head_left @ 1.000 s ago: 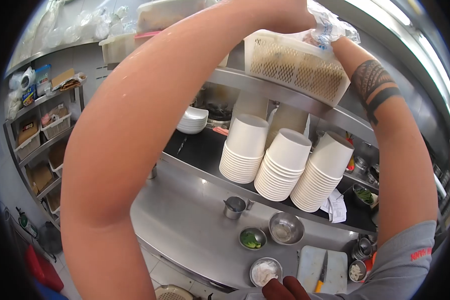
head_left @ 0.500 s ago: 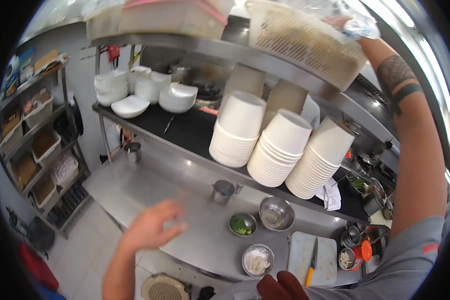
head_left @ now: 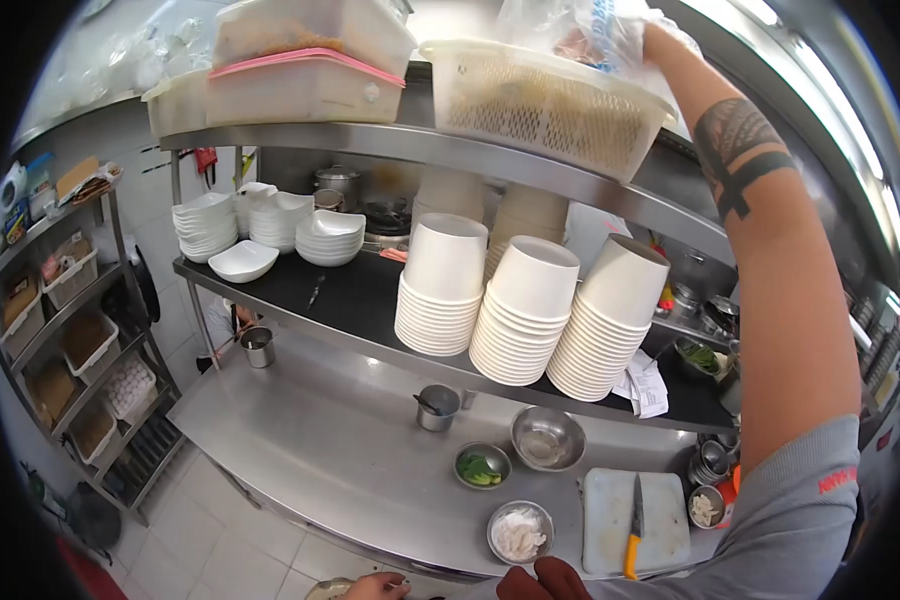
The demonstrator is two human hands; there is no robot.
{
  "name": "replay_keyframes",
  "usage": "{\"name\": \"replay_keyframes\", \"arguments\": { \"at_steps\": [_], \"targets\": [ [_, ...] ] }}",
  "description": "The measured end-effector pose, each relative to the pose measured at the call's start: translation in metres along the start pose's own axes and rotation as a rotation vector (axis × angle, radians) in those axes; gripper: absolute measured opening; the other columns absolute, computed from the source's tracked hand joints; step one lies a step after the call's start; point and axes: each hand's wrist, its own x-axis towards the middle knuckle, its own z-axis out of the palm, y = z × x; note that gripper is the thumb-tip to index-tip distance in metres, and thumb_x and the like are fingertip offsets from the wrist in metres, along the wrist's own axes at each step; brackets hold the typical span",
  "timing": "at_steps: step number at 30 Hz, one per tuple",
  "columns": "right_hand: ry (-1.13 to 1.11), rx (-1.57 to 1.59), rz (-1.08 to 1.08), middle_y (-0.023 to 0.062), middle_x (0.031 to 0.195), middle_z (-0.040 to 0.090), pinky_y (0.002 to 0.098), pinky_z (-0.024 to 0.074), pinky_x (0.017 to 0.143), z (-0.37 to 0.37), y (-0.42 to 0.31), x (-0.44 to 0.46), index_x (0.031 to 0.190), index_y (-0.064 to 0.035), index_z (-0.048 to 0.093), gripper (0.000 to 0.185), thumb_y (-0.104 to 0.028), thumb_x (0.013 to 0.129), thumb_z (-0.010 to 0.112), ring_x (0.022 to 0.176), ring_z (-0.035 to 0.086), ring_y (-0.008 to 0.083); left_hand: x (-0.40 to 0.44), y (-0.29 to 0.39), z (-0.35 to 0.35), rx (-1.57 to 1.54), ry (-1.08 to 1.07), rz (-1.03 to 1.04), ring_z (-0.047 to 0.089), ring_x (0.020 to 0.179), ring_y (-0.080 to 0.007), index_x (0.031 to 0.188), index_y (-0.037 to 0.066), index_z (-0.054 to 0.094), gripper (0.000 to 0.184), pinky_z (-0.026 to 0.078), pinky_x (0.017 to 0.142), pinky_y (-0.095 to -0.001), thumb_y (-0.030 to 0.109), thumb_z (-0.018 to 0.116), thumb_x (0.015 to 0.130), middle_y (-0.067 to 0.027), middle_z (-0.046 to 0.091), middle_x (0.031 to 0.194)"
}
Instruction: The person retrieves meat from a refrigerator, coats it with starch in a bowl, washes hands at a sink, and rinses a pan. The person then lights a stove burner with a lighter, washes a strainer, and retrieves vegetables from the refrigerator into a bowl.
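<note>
My right hand (head_left: 578,45) is up at the high shelf, reaching over a white perforated plastic basket (head_left: 550,110). Clear plastic bags (head_left: 625,30) with blue print cover most of this hand, so its grip is hidden. Only a sliver of my left hand (head_left: 378,587) shows at the bottom edge, low by the counter front; its fingers are mostly cut off. Below on the steel counter (head_left: 320,430) stand a bowl of green leaves (head_left: 482,467), a bowl of white pieces (head_left: 520,532) and a larger steel bowl (head_left: 548,438).
Stacked white tubs (head_left: 440,270) and white dishes (head_left: 330,238) line the black middle shelf. A knife (head_left: 635,525) with a yellow handle lies on a cutting board (head_left: 660,500). Lidded plastic boxes (head_left: 305,90) sit up top. A storage rack (head_left: 120,240) stands at left.
The view has tilted up and shifted. My left hand has dropped from above the counter to the bottom edge. My right hand reaches further into the plastic bags over the basket.
</note>
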Motion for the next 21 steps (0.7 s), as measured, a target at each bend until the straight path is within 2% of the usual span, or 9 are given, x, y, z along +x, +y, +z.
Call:
{"name": "replay_keyframes", "arguments": {
  "at_steps": [4,6,7,8,10,11,13,17,21],
  "targets": [
    [-0.017,0.013,0.015,0.0035,0.076,0.061,0.0280,0.0498,0.054,0.007,0.007,-0.010,0.090,-0.0042,0.061,0.016,-0.012,0.098,0.051,0.061,0.056,0.0139,-0.002,0.017,-0.019,0.042,-0.065,-0.091,0.069,0.094,-0.0339,0.119,0.001,0.066,0.039,0.053,0.082,-0.0405,0.027,0.064,0.090,-0.0216,0.070,0.107],
    [-0.022,0.006,0.041,0.0034,0.076,0.061,0.0279,0.0497,0.054,0.011,0.019,-0.011,0.090,-0.0042,0.061,0.016,-0.012,0.098,0.051,0.060,0.056,0.0138,-0.003,-0.009,-0.006,-0.049,0.048,-0.173,0.070,0.094,-0.0312,0.114,0.001,0.069,0.046,0.055,0.084,-0.0386,0.039,0.067,0.089,-0.0208,0.072,0.102],
    [-0.016,0.002,0.038,0.0034,0.076,0.061,0.0278,0.0497,0.054,0.009,0.019,-0.010,0.090,-0.0042,0.061,0.016,-0.012,0.098,0.051,0.060,0.056,0.0138,-0.005,-0.015,-0.002,-0.018,0.056,-0.163,0.069,0.100,-0.0347,0.116,0.002,0.068,0.047,0.054,0.088,-0.0401,0.042,0.065,0.091,-0.0210,0.071,0.106],
    [-0.008,-0.001,0.041,0.0034,0.076,0.061,0.0278,0.0496,0.053,0.005,0.022,-0.008,0.090,-0.0042,0.061,0.016,-0.012,0.098,0.051,0.060,0.056,0.0137,-0.009,-0.008,-0.003,-0.013,0.035,-0.164,0.069,0.100,-0.0347,0.116,0.002,0.068,0.047,0.054,0.088,-0.0401,0.042,0.065,0.091,-0.0210,0.071,0.106],
    [0.002,-0.001,0.038,0.0033,0.076,0.062,0.0277,0.0496,0.053,0.004,0.022,-0.011,0.090,-0.0041,0.061,0.016,-0.012,0.098,0.051,0.060,0.056,0.0136,-0.021,0.023,-0.017,0.041,-0.025,-0.192,0.067,0.099,-0.0362,0.119,0.001,0.066,0.041,0.052,0.085,-0.0424,0.030,0.062,0.090,-0.0232,0.069,0.110],
    [0.005,-0.005,0.034,0.0033,0.076,0.062,0.0276,0.0495,0.053,0.001,0.022,-0.012,0.090,-0.0041,0.061,0.016,-0.012,0.099,0.051,0.059,0.056,0.0135,-0.023,0.037,-0.021,0.055,-0.038,-0.189,0.067,0.099,-0.0362,0.119,0.001,0.066,0.041,0.052,0.085,-0.0424,0.030,0.062,0.090,-0.0232,0.069,0.110],
    [0.009,-0.011,0.040,0.0032,0.076,0.062,0.0275,0.0494,0.053,-0.006,0.020,-0.010,0.090,-0.0041,0.061,0.016,-0.012,0.099,0.051,0.059,0.055,0.0134,-0.022,0.059,-0.026,0.169,-0.171,-0.344,0.066,0.104,-0.0372,0.120,0.001,0.066,0.043,0.050,0.090,-0.0423,0.031,0.060,0.091,-0.0237,0.069,0.112],
    [0.026,-0.027,0.031,0.0031,0.075,0.062,0.0273,0.0493,0.052,-0.024,0.011,-0.013,0.090,-0.0040,0.061,0.016,-0.012,0.099,0.051,0.058,0.055,0.0131,-0.005,-0.013,0.019,0.029,-0.043,-0.113,0.067,0.099,-0.0375,0.120,-0.001,0.065,0.042,0.052,0.087,-0.0417,0.029,0.060,0.092,-0.0230,0.070,0.110],
    [0.013,-0.030,0.049,0.0030,0.075,0.062,0.0271,0.0491,0.051,-0.047,0.005,-0.019,0.090,-0.0040,0.061,0.015,-0.011,0.099,0.051,0.058,0.055,0.0129,0.003,-0.002,0.011,-0.099,-0.058,-0.156,0.068,0.095,-0.0381,0.120,-0.002,0.065,0.040,0.053,0.084,-0.0416,0.026,0.060,0.092,-0.0233,0.070,0.108]
  ]
}}
